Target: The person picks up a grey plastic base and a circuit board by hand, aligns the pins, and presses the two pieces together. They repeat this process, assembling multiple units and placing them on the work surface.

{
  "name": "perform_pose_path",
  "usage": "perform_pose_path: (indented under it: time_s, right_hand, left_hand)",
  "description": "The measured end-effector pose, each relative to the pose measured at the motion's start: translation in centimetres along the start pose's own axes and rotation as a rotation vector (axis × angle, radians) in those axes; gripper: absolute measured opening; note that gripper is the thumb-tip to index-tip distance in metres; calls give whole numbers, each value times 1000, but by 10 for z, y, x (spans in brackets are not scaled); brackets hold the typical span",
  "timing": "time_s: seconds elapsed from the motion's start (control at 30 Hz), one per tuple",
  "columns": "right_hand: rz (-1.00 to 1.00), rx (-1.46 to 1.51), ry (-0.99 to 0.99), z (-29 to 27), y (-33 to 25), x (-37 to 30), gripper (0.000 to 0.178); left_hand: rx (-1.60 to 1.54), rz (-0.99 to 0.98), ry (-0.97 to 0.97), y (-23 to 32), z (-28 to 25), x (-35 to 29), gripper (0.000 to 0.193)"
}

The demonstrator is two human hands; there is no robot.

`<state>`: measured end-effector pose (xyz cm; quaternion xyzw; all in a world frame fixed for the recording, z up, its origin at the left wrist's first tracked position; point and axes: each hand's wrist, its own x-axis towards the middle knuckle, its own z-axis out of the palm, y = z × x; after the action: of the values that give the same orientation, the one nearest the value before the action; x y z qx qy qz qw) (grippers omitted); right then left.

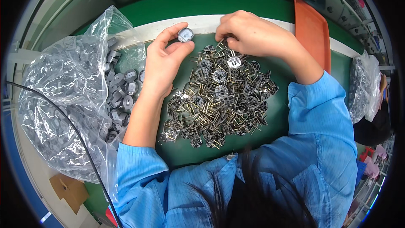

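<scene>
My left hand (165, 61) is raised at the far side of the mat, pinching a small round grey plastic housing (185, 35) between thumb and fingertips. Its face, with a lighter inset, is turned up. My right hand (249, 32) bends down over the far edge of a heap of small round circuit boards (219, 97) with long metal pins. The right fingers close around a small dark circuit board (225, 41), partly hidden by the thumb and fingers. One board (233, 62) with a shiny pale face lies just below this hand.
To the left, a large clear plastic bag (63, 88) lies open, with many grey housings (122, 84) spilling toward my left forearm. An orange tray (312, 33) stands beyond my right arm. Another clear bag (365, 86) is at the far right. A black cable (69, 122) crosses the left bag.
</scene>
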<state>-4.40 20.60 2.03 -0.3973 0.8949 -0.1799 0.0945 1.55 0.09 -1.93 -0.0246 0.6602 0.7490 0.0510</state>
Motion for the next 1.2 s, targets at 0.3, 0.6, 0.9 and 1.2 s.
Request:
perform_pose_path:
  time_s: [0.3,0.6,0.9,1.2]
  right_hand:
    - [20,1167,255,19,-12,34,10]
    - [-59,843,368,39,-11,36,10]
    - [150,1039,194,29,-12,28,20]
    - [53,1041,67,28,5,43,18]
  left_hand:
    - [108,178,21,-5,-2,5,42]
    - [58,174,-17,-4,-10,5,35]
    - [157,213,-45,-3,-4,1,34]
    - [409,418,65,2,7,-4,33]
